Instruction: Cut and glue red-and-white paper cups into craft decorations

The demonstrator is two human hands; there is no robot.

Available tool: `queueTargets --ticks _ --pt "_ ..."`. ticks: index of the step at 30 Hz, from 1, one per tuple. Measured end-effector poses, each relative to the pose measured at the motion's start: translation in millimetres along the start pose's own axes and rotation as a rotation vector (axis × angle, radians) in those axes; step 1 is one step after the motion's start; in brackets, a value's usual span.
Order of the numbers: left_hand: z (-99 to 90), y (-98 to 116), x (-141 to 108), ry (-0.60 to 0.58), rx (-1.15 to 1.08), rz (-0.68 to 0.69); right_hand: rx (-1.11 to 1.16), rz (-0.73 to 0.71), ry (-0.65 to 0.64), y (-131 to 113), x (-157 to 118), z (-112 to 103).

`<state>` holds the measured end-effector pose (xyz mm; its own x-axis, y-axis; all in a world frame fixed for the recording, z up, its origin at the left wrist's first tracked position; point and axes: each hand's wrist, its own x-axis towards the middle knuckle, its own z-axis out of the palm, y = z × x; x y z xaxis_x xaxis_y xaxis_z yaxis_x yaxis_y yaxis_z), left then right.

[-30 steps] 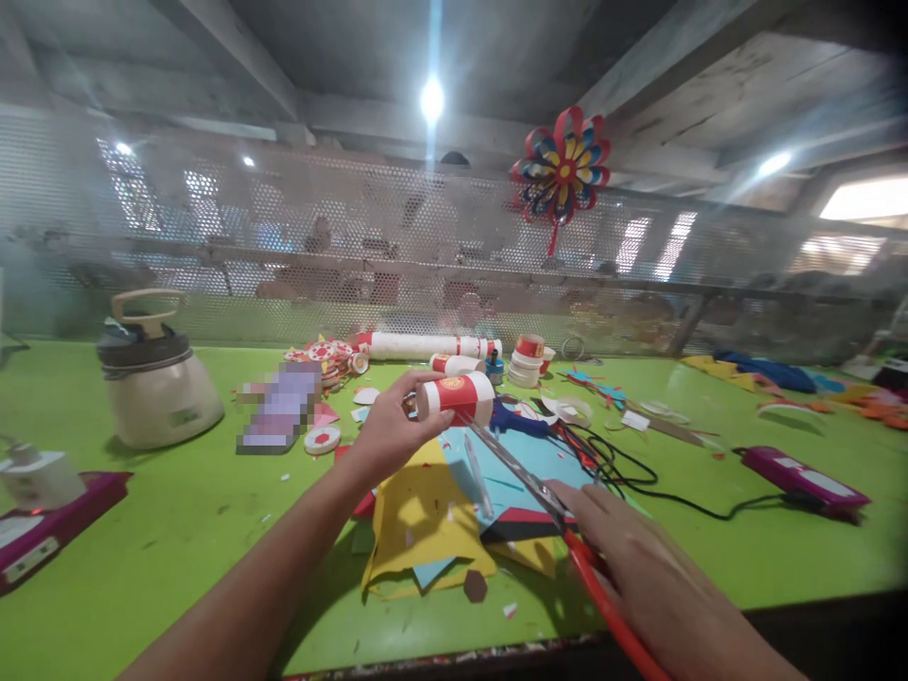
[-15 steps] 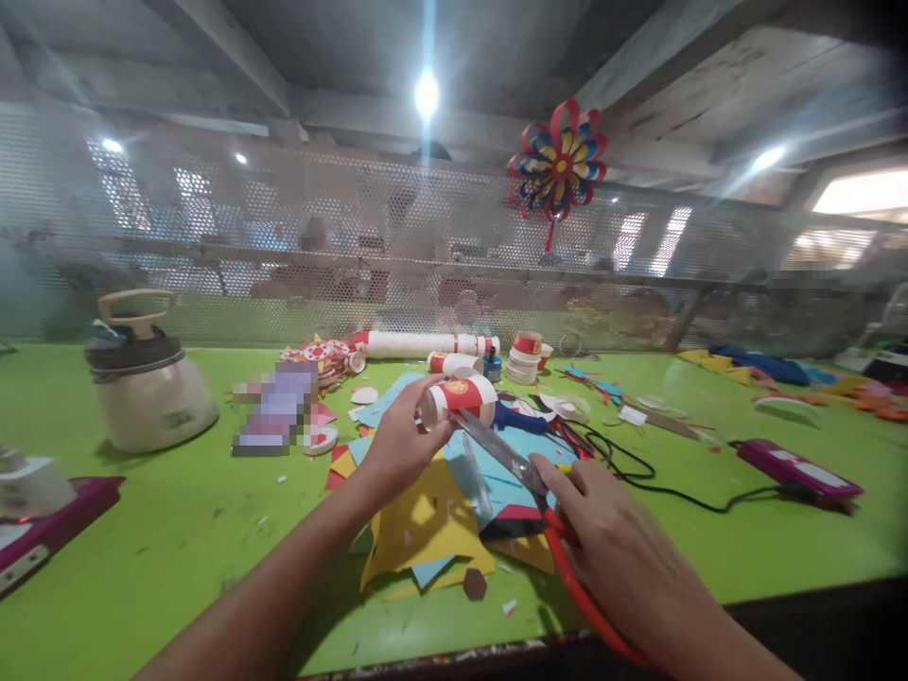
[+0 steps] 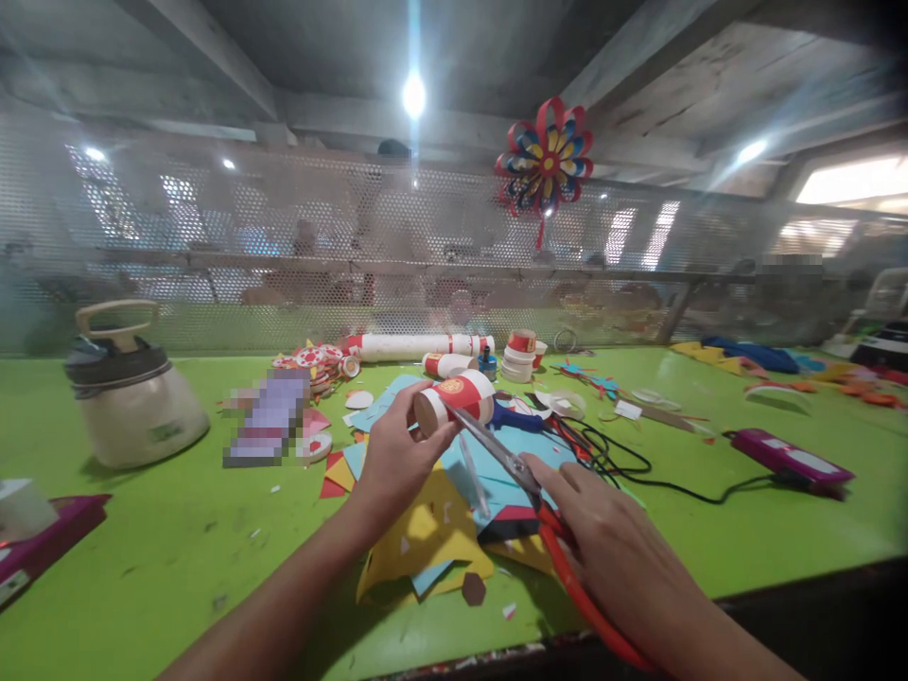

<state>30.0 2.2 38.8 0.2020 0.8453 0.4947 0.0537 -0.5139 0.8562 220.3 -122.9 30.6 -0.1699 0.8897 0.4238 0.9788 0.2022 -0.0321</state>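
In the head view, the left hand (image 3: pixel 397 463)'s pinching the paper cup (image 3: pixel 474 395) above the coloured paper (image 3: pixel 432 530), right hand (image 3: pixel 614 534)'s wrapped round the scissors (image 3: pixel 564 567), so I'd grip gently, thumb (image 3: pixel 440 441) clear of the blades (image 3: pixel 491 443).

The light is moderate: a lamp (image 3: pixel 414 95) glares at 12 o'clock, throwing a bluish vertical streak, and another (image 3: pixel 752 149) flares at 2 o'clock. A window (image 3: pixel 851 180) between 2 and 3 o'clock is blown out white, while the ceiling (image 3: pixel 468 47) stays dim and grey. The table (image 3: pixel 234 530) is bright, with a soft shadow by the flask (image 3: pixel 138 416) between 8 and 9 o'clock. Behind, the mesh (image 3: pixel 298 218) looks hazy, details beyond it blurred. Wide-angle stretching shows toward the edges, the right corners fall black, and coarse pixel blocks cover the phone (image 3: pixel 270 416) near 8 o'clock
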Motion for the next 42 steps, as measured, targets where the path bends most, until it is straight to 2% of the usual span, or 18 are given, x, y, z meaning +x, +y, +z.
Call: queueTargets --ticks 9,15,23,27,32,37,42 --pt "0.7 16.3 -7.6 -0.011 -0.116 0.101 0.107 0.003 0.043 4.3 -1.1 -0.8" --pt "2.0 13.0 -9.0 -0.013 -0.243 0.107 0.215 0.005 0.064 1.0 -5.3 0.0" --pt "2.3 10.6 -11.0 -0.017 -0.269 0.140 0.432 0.059 -0.040 -4.2 -6.4 -6.6" --pt "1.6 11.3 -10.7 -0.023 -0.255 0.155 0.506 0.030 -0.054 -7.5 -1.5 -13.6" --pt "-0.9 10.4 -9.2 -0.028 -0.237 0.153 0.570 -0.020 -0.026 -8.8 3.2 -11.6" --pt "0.0 11.4 -11.2 -0.029 -0.266 0.134 0.525 -0.048 0.006 -8.7 1.6 -5.4" --pt "0.7 16.4 -8.4 -0.055 -0.340 0.044 0.487 -0.039 0.043 -10.3 -0.1 -6.9"
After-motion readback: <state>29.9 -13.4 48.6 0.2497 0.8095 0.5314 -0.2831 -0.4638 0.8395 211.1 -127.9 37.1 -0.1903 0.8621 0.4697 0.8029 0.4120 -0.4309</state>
